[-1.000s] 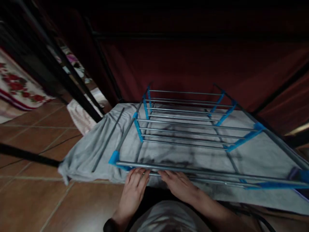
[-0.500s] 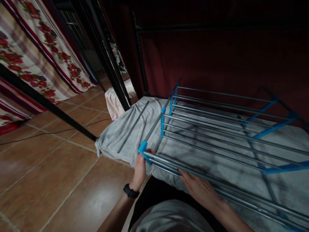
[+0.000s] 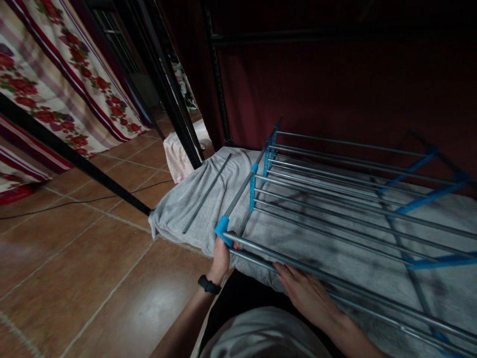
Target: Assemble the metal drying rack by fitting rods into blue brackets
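- While both hands are working at its near edge, the grey rack with blue fittings (image 3: 335, 198) is standing on a grey cloth (image 3: 175, 209), its right end running out past the edge of the view.
- The left hand (image 3: 222, 256) is curling around the blue corner joint (image 3: 222, 225) from the outer side; some fingers are showing beyond the joint, so it appears to be gripping, though the underside is staying hidden.
- The right hand (image 3: 303, 288) is resting at the lower front tube (image 3: 249, 257), below the upper front tube (image 3: 268, 250), its fingers lying fairly close together; whether they are hooking beneath the metal, I cannot tell.
- Judging by this hold, the person is handling the joint and steadying the front tubes, perhaps checking or settling how they are seating in the corner.
- A next move here would probably be calling for a firm left grip on the joint, with the right hand keeping the lower tube in line so that neither tube is twisting.
- A loose grey tube (image 3: 206, 194) is lying on the cloth to the left of the rack, well apart from both hands.
- Behind the rack, a dark red panel (image 3: 316, 89) is rising.
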The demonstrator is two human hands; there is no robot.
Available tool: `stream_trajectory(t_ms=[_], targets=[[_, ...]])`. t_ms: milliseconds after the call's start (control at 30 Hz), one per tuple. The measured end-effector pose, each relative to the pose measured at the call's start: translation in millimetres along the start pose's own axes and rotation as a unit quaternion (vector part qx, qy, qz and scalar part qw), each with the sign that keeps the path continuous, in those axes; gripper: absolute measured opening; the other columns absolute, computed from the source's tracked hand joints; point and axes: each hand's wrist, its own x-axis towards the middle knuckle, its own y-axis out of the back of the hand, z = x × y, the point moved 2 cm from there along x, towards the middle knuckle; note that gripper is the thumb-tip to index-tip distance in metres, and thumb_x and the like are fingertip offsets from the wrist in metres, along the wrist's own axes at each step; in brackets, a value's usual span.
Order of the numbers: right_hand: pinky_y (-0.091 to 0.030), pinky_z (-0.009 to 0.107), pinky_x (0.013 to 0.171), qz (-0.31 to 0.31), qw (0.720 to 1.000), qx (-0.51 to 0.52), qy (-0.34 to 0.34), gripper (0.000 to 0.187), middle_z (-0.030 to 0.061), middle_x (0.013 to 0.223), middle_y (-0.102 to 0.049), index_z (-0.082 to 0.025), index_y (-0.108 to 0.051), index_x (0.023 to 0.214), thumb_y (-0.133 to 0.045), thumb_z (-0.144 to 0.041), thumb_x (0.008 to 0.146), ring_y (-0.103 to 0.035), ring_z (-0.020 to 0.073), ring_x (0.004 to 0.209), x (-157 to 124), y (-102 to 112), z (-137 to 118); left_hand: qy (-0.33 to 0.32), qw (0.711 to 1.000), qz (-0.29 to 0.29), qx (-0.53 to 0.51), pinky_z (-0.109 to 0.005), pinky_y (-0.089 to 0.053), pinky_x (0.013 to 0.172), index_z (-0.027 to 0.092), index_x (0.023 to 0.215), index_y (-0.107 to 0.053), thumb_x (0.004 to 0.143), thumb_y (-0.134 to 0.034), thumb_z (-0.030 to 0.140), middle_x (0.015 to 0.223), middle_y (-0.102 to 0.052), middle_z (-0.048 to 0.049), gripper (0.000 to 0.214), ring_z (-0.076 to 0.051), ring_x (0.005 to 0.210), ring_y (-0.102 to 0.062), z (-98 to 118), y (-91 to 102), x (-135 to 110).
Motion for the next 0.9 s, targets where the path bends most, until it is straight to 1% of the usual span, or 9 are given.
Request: stream_trajectory(t_ms=[200, 300, 400, 500, 667, 700, 833, 900], targets=[[-0.056, 0.036, 0.092, 0.004, 1.000, -0.006, 0.001, 0.045, 0.0121, 0.141, -0.059, -0.023, -0.051, 0.147, -0.035, -0.025, 0.105, -0.065, 0.0261, 0.117, -1.7, -1.9, -0.8, -0.002, 1.000, 0.011, 0.014, -0.031, -0.039, 0.058, 0.022, 0.052, -0.049, 0.090, -0.025, 0.077, 0.047, -0.047, -0.0024, 0.071, -0.015, 0.051, -0.044, 7.6, -3.1, -1.5], [-0.055, 0.036, 0.094, 0.002, 1.000, -0.002, -0.012, 0.045, 0.0120, 0.140, -0.060, -0.023, -0.051, 0.148, -0.035, -0.024, 0.105, -0.065, 0.0259, 0.116, -1.0, -2.1, -0.4, 0.002, 0.999, 0.042, 0.007, -0.032, -0.040, 0.056, 0.023, 0.052, -0.049, 0.087, -0.023, 0.082, 0.045, -0.046, -0.0025, 0.073, -0.016, 0.048, -0.043, 4.4, -4.6, 0.3], [-0.053, 0.037, 0.095, 0.008, 1.000, 0.010, -0.011, 0.047, 0.0122, 0.140, -0.060, -0.023, -0.049, 0.149, -0.035, -0.023, 0.105, -0.065, 0.0258, 0.116, -1.3, -4.8, 2.0, 0.002, 0.997, 0.072, 0.005, -0.033, -0.039, 0.054, 0.024, 0.050, -0.047, 0.085, -0.021, 0.084, 0.043, -0.045, -0.0025, 0.074, -0.016, 0.046, -0.042, -1.2, -6.3, 2.1], [-0.054, 0.036, 0.093, 0.010, 1.000, 0.007, -0.015, 0.047, 0.0114, 0.141, -0.060, -0.024, -0.049, 0.149, -0.035, -0.022, 0.104, -0.065, 0.0261, 0.116, -2.0, -7.8, 4.4, -0.016, 0.996, 0.087, 0.002, -0.033, -0.038, 0.054, 0.025, 0.048, -0.045, 0.085, -0.021, 0.084, 0.043, -0.043, -0.0024, 0.074, -0.016, 0.047, -0.042, -2.9, -7.5, 2.6], [-0.053, 0.036, 0.093, -0.007, 1.000, -0.002, -0.007, 0.048, 0.0098, 0.137, -0.062, -0.024, -0.050, 0.147, -0.037, -0.015, 0.101, -0.067, 0.0240, 0.110, -1.3, -10.5, 1.8, -0.020, 0.999, 0.049, 0.004, -0.034, -0.037, 0.053, 0.025, 0.047, -0.043, 0.086, -0.022, 0.083, 0.045, -0.044, -0.0031, 0.073, -0.016, 0.047, -0.041, 3.1, -10.5, 0.7], [-0.052, 0.036, 0.093, -0.009, 1.000, -0.004, -0.007, 0.048, 0.0098, 0.136, -0.062, -0.024, -0.051, 0.146, -0.038, -0.014, 0.101, -0.067, 0.0237, 0.110, -1.1, -11.5, 1.1, -0.022, 0.998, 0.051, 0.005, -0.034, -0.037, 0.053, 0.025, 0.047, -0.043, 0.087, -0.022, 0.082, 0.045, -0.044, -0.0030, 0.072, -0.016, 0.048, -0.041, 4.7, -11.3, -0.1], [-0.050, 0.036, 0.097, -0.002, 1.000, 0.000, -0.016, 0.050, 0.0107, 0.137, -0.062, -0.023, -0.052, 0.145, -0.037, -0.010, 0.099, -0.065, 0.0236, 0.114, -0.8, -15.7, 1.8, -0.027, 0.996, 0.089, 0.004, -0.034, -0.035, 0.051, 0.026, 0.051, -0.043, 0.091, -0.025, 0.075, 0.046, -0.043, -0.0015, 0.066, -0.016, 0.047, -0.040, 8.8, -15.6, -3.7], [-0.050, 0.036, 0.097, -0.001, 1.000, 0.008, -0.020, 0.051, 0.0109, 0.137, -0.062, -0.023, -0.051, 0.147, -0.038, -0.010, 0.099, -0.065, 0.0242, 0.115, -0.6, -16.6, 3.8, -0.025, 0.995, 0.096, 0.002, -0.033, -0.035, 0.050, 0.026, 0.051, -0.042, 0.091, -0.025, 0.075, 0.045, -0.042, -0.0008, 0.066, -0.015, 0.046, -0.039, 9.8, -17.6, -4.7]])
